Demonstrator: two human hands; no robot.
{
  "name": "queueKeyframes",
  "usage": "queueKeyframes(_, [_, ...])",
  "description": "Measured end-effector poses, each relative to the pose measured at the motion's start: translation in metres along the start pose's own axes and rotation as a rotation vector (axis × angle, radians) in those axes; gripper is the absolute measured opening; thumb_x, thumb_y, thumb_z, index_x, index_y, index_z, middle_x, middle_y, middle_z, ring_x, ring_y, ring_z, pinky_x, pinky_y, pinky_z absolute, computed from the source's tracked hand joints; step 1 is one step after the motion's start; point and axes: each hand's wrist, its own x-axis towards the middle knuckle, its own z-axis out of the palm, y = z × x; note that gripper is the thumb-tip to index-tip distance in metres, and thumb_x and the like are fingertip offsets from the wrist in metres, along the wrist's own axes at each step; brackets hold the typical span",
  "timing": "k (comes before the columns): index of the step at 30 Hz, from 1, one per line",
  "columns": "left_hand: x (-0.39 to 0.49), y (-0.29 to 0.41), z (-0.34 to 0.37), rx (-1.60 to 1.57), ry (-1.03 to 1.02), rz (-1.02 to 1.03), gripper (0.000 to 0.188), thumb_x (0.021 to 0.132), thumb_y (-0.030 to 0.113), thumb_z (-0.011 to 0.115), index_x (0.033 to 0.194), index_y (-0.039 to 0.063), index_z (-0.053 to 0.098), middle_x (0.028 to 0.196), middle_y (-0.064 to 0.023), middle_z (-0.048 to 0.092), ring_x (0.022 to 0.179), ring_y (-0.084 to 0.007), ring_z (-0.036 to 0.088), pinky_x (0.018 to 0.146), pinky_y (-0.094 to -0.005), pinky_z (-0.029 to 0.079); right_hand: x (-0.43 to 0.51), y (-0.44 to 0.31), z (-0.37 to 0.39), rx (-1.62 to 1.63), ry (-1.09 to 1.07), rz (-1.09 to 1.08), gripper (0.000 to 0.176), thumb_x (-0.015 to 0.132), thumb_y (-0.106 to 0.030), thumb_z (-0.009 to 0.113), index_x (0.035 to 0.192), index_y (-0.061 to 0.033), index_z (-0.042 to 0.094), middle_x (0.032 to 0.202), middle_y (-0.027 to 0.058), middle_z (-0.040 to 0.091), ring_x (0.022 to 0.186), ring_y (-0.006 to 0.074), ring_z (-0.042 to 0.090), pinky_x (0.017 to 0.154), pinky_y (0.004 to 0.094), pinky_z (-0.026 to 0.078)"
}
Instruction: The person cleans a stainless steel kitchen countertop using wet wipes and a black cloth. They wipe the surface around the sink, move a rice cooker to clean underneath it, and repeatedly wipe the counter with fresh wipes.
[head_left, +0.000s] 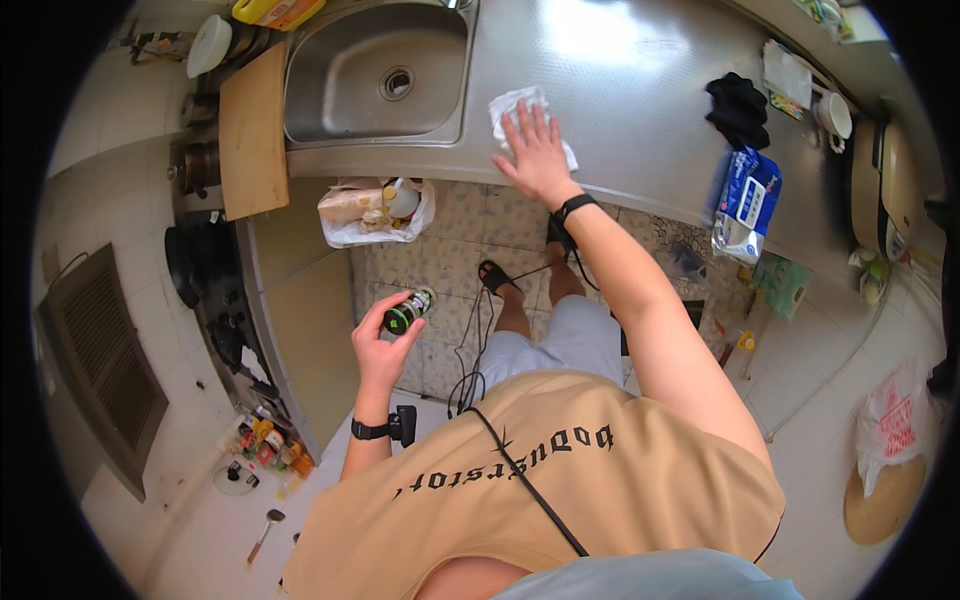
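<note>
My right hand (534, 154) lies spread and flat on a white cloth or paper wipe (519, 100) on the stainless steel countertop (622, 142), just right of the sink. Lower left, my left hand (384, 334) grips a small dark bottle (409, 310) with a green band, held tilted in the air over the floor, between thumb and fingers. Both wrists wear black straps.
A steel sink (337, 82) adjoins the counter, with a wooden board (253, 135) at its left. A blue wipes pack (748, 196) and a black cloth (738, 110) lie at the right. Below the counter hangs or stands a lined bin (337, 234). Cables run near the feet.
</note>
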Motion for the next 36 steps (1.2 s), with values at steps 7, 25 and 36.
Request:
queueKeyframes(7, [-0.003, -0.012, -0.018, 0.005, -0.013, -0.025, 0.042, 0.082, 0.001, 0.087, 0.122, 0.001, 0.074, 0.120, -0.0110, 0.076, 0.110, -0.0190, 0.071, 0.097, -0.0334, 0.055, -0.018, 0.151, -0.051, -0.122, 0.129, 0.415, 0.083, 0.108, -0.066, 0.033, 0.173, -0.0177, 0.014, 0.180, 0.0116, 0.005, 0.165, 0.0370, 0.006, 0.131, 0.0612, 0.004])
queueKeyframes(25, [0.013, 0.008, 0.002, -0.060, 0.051, -0.132, 0.043, 0.081, -0.001, 0.087, 0.122, -0.001, 0.073, 0.122, -0.0127, 0.076, 0.112, -0.0203, 0.071, 0.101, -0.0353, 0.055, 0.092, 0.148, -0.046, -0.105, 0.175, 0.231, 0.094, 0.100, -0.073, 0.043, 0.170, -0.0135, 0.024, 0.178, 0.0086, 0.021, 0.164, 0.0317, 0.018, 0.128, 0.0686, 0.010])
queueKeyframes(36, [0.015, 0.008, 0.009, -0.041, 0.050, -0.151, 0.043, 0.080, -0.002, 0.087, 0.120, -0.001, 0.073, 0.121, -0.0133, 0.076, 0.111, -0.0211, 0.071, 0.101, -0.0358, 0.055, 0.106, 0.178, -0.053, -0.142, 0.282, 0.370, 0.109, 0.100, -0.076, 0.043, 0.166, 0.0081, 0.021, 0.174, 0.0326, 0.010, 0.162, 0.0478, 0.009, 0.132, 0.0547, 0.006])
